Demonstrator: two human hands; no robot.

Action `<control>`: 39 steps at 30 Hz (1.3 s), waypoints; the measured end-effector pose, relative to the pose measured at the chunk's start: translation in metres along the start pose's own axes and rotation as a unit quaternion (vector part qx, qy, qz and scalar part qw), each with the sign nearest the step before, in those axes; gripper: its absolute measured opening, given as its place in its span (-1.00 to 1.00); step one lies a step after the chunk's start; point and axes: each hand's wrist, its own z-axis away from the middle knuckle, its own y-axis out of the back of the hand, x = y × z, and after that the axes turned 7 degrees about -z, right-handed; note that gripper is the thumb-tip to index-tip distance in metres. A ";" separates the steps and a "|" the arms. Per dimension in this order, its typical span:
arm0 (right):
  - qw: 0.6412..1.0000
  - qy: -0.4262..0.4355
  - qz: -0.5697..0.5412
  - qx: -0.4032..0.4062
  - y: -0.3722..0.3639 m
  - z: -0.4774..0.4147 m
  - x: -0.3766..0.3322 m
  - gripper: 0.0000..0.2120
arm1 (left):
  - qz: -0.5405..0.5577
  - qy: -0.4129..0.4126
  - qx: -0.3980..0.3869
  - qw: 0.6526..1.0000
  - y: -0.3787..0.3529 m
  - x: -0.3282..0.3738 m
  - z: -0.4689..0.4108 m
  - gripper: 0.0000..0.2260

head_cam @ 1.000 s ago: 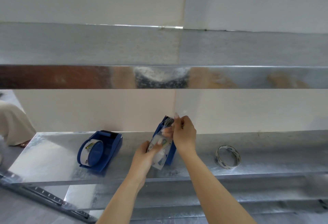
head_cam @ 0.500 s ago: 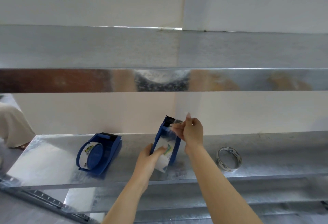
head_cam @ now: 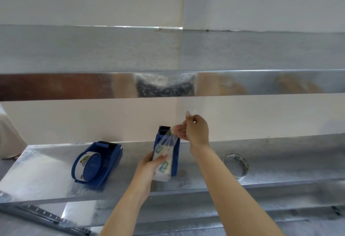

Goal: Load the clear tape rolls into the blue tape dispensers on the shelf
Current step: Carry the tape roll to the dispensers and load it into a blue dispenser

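A blue tape dispenser (head_cam: pixel 176 153) stands upright in the middle of the metal shelf (head_cam: pixel 46 170), its toothed cutter at the top. A clear tape roll (head_cam: pixel 163 168) with green-and-white labels sits in it. My left hand (head_cam: pixel 149 163) grips that roll from the left. My right hand (head_cam: pixel 194 131) pinches the loose end of the clear tape just right of the cutter, with the strip stretched between roll and fingers. A second blue dispenser (head_cam: pixel 99 161), holding a roll, lies to the left. A loose clear tape roll (head_cam: pixel 236 164) lies to the right.
An upper metal shelf (head_cam: pixel 168 84) runs across the view above the hands. A lower shelf level and a slotted rail (head_cam: pixel 37 215) lie below. A pale fabric shape (head_cam: pixel 9 135) shows at the far left edge.
My right hand has pulled the tape end up and to the right, past the cutter. The left hand has slid slightly lower on the roll. The dispenser now stands more upright.
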 end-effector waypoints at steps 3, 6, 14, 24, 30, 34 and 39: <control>0.999 -0.024 -0.017 0.036 0.011 -0.015 -0.004 -0.68 | -0.005 -0.015 -0.003 1.000 -0.001 0.001 0.005 -0.77; 0.996 -0.036 -0.045 0.075 0.022 -0.014 0.008 -0.68 | -0.009 -0.040 0.018 0.999 -0.005 0.000 0.008 -0.86; 0.983 -0.103 -0.100 0.116 0.037 -0.003 0.039 -0.66 | 0.013 -0.069 0.035 0.997 -0.008 0.000 0.010 -0.88; 0.990 0.008 -0.013 0.142 0.036 -0.014 0.040 -0.74 | -0.018 -0.074 0.002 0.997 -0.003 0.003 0.014 -0.86; 0.979 0.060 0.132 0.142 0.030 -0.021 0.033 -0.77 | -0.021 -0.084 -0.012 0.996 -0.001 0.010 0.014 -0.89; 0.992 0.022 0.042 0.118 0.031 -0.021 0.032 -0.81 | -0.011 -0.080 0.004 0.997 0.005 0.010 0.013 -0.88; 0.971 -0.133 -0.199 -0.005 0.043 -0.018 0.015 -0.90 | -0.009 -0.078 0.012 0.997 0.016 0.007 0.012 -0.87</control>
